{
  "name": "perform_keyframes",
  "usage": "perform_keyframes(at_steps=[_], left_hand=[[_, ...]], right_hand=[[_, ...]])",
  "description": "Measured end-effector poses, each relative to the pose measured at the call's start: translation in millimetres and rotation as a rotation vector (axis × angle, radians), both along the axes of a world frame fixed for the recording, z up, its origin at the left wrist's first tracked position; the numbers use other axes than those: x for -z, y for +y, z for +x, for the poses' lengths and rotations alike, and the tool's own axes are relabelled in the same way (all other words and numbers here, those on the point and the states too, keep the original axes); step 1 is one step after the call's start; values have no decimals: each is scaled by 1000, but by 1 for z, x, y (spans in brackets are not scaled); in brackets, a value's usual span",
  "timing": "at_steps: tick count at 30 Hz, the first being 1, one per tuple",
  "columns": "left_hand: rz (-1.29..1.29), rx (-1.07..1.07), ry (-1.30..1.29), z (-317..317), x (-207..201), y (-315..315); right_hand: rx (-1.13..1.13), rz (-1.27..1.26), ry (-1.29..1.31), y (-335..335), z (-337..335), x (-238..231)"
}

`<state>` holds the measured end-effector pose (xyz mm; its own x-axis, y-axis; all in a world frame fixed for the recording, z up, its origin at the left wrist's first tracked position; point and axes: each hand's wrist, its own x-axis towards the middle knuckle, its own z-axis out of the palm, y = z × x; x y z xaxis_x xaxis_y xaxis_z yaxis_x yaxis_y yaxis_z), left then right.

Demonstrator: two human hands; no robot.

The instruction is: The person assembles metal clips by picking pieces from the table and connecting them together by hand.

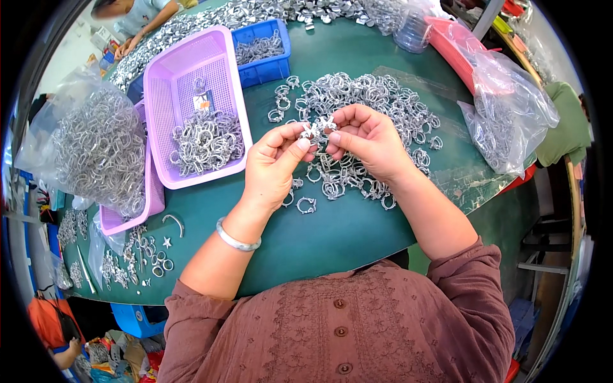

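My left hand point(273, 163) and my right hand point(372, 142) meet above the bench, each pinching with thumb and fingertips. Between them is a small silver-coloured metal ring piece point(317, 129), partly covered by the fingers; whether it is one piece or two touching I cannot tell. Behind and beneath the hands spreads a heap of similar silver rings point(364, 92) with decorated tops. One loose ring point(306, 205) lies on the green tabletop point(332, 230), nearer to me. A pale bangle point(237, 237) circles my left wrist.
At left stand a lilac perforated basket point(156, 83) partly filled with rings, a blue bin point(287, 54) of metal parts and a bulging clear bag point(96, 140). Small findings point(128, 268) lie front left. A red tray point(447, 48) and plastic bag point(504, 121) sit right. Another person point(143, 19) works far left.
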<state>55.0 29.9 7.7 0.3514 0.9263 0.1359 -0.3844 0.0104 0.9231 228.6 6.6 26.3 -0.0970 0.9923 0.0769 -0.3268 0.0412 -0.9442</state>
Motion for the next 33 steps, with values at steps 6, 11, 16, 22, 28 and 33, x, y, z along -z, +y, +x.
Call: perform_keyframes(at_steps=[6, 11, 16, 22, 28, 33], left_hand=[[21, 2, 17, -1, -1, -1], [-14, -16, 15, 1, -5, -2], [-41, -36, 25, 1, -8, -3], [-80, -54, 46, 0, -12, -4], [-120, -82, 68, 1, -13, -5], [-105, -96, 68, 2, -14, -5]], right_hand=[[17, 5, 2, -1, -1, -1], [-3, -16, -13, 0, 0, -1], [-5, -17, -17, 0, -1, -1], [-19, -18, -13, 1, 0, 2], [-5, -13, -19, 0, -2, 1], [10, -11, -12, 0, -3, 0]])
